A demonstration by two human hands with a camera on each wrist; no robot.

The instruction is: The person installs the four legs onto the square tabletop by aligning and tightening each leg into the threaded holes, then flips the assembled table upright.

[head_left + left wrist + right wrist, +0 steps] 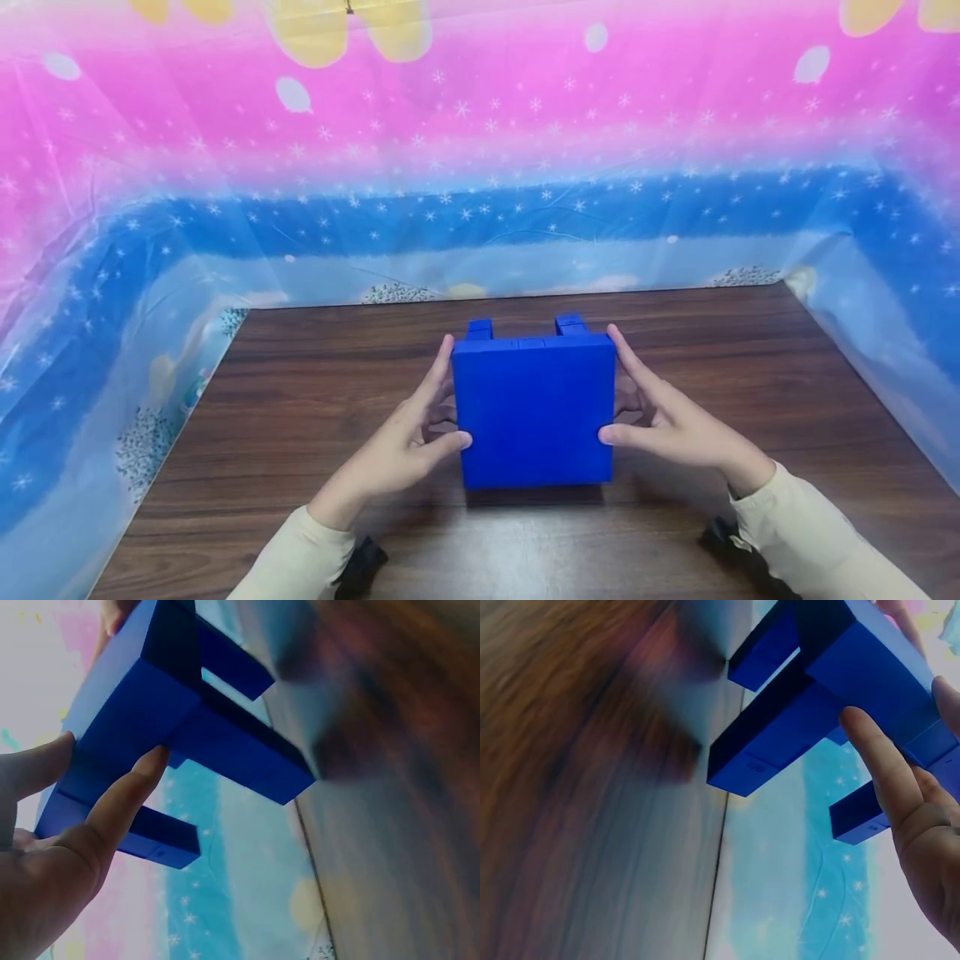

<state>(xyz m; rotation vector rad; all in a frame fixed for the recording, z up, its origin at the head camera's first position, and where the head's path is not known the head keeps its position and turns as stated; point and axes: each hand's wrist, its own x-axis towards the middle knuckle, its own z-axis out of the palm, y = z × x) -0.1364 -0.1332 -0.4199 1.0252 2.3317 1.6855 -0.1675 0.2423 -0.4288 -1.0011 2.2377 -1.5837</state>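
A small blue stool-like piece (534, 412), with a flat square top and block legs (247, 754), is held between both hands. Its top faces the head camera and tilts, while the legs point away. My left hand (401, 442) grips the left side, thumb on the top's near face and index finger along the side edge. On the opposite side my right hand (675, 421) grips it in the same way. Both wrist views show the leg ends close to the table; contact with it cannot be told. The other fingers are partly hidden behind the piece.
The dark wood-grain table (315, 375) spreads around the hands. A pink and blue patterned cloth (480, 167) hangs along its back and sides. Black straps (363, 567) sit at the wrists below pale sleeves (300, 554).
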